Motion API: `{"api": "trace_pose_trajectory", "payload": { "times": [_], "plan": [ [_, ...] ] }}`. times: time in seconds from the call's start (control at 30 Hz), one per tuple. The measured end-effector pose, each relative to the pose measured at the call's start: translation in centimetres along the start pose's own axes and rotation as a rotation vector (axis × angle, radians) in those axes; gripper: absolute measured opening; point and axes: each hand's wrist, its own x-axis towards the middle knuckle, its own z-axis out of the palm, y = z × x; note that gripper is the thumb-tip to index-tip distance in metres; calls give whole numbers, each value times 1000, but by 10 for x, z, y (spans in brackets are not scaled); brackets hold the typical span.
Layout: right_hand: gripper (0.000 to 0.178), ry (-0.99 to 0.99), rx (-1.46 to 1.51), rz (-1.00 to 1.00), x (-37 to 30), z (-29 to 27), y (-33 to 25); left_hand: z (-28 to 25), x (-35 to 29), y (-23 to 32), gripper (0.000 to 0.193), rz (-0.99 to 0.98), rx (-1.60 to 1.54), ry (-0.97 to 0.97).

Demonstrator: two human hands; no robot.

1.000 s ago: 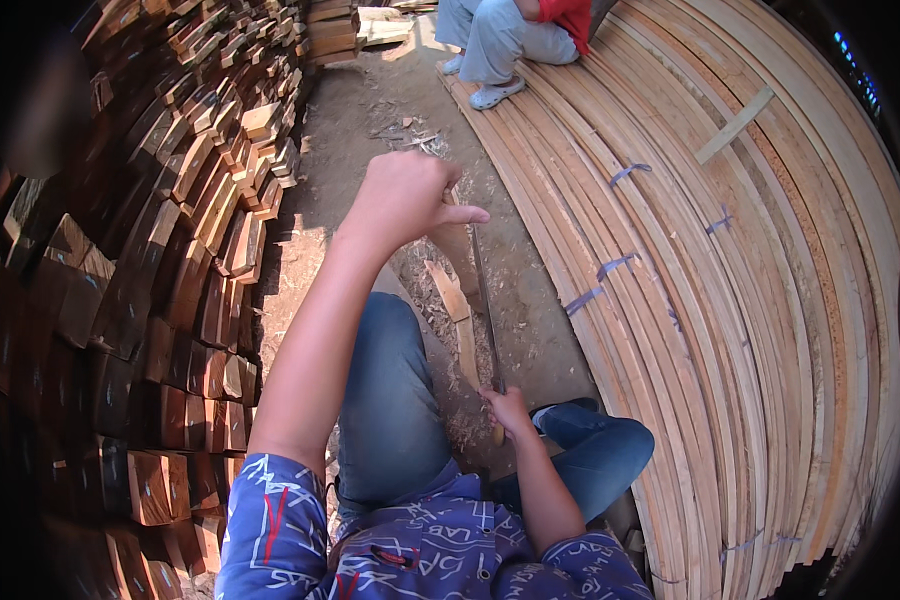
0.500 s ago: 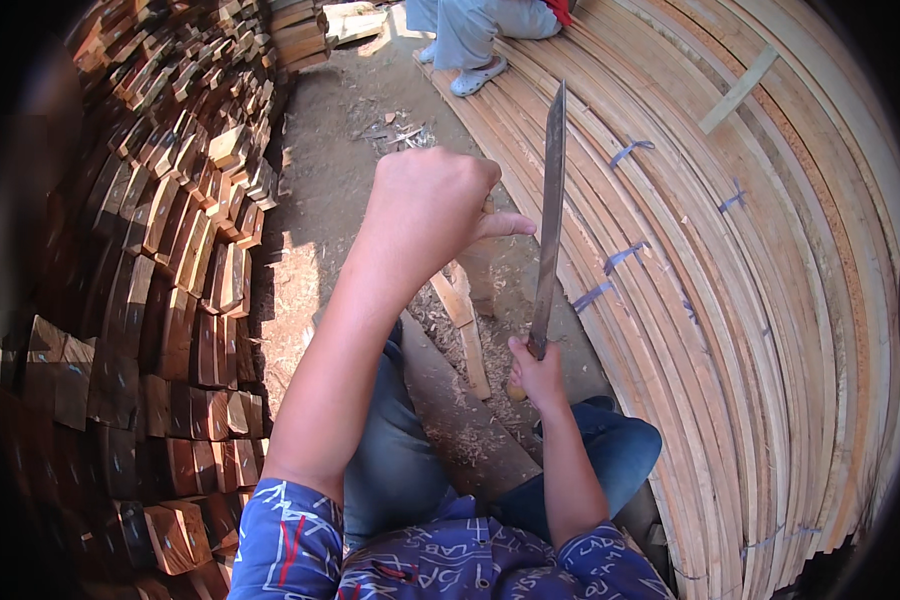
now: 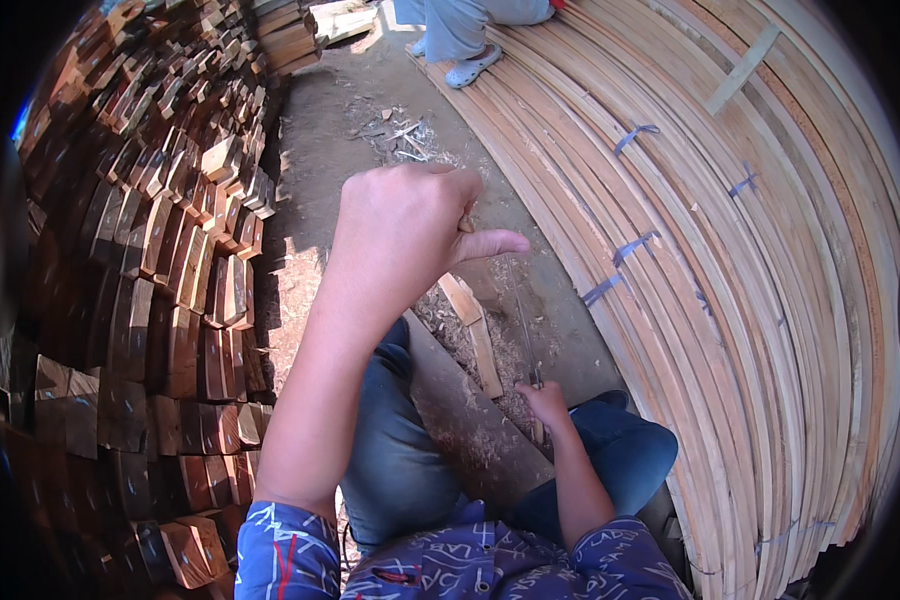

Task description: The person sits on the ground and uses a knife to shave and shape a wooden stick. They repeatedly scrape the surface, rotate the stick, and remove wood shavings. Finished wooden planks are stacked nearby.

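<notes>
My left hand (image 3: pixel 405 220) is raised in the middle of the view, its fingers curled closed and the thumb stretched out to the right. A small tan bit shows by the curled fingers; the hand hides the rest of whatever it holds. Lower and to the right, my right hand (image 3: pixel 545 402) grips the handle of a machete (image 3: pixel 530 345). The blade is turned nearly edge-on, so only a thin line of it shows, pointing away from me. Between the two hands, pale wood pieces (image 3: pixel 485 355) lie among shavings.
A grey-brown board (image 3: pixel 460 400) lies between my legs. Stacked wood blocks (image 3: pixel 170 340) rise along the left. Long bundled wood strips (image 3: pixel 710 330) with blue ties cover the right. A person's leg and clog (image 3: pixel 473 66) rest on the strips at the far end. Scraps (image 3: pixel 405 137) litter the ground ahead.
The machete has swung down from upright, its blade turning from broad side to edge-on. My left hand has shifted slightly left and stays closed. The whole view has shifted a little.
</notes>
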Motion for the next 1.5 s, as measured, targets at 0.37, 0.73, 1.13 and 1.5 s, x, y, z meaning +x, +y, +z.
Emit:
{"api": "trace_pose_trajectory", "payload": {
  "times": [0.37,0.73,1.13,1.5],
  "plan": [
    [31,28,-126,-211,-28,40,-43,-1,-9,19,63,43,25,50],
    [30,-18,-283,-278,-62,28,-35,-11,-39,27,64,81,-20,25],
    [32,-707,546,293,-81,24,-33,-28,-111,16,74,23,128,-28],
    [29,-633,883,366,-56,30,-26,-42,-146,61,66,-32,123,-177]
  ]
}}
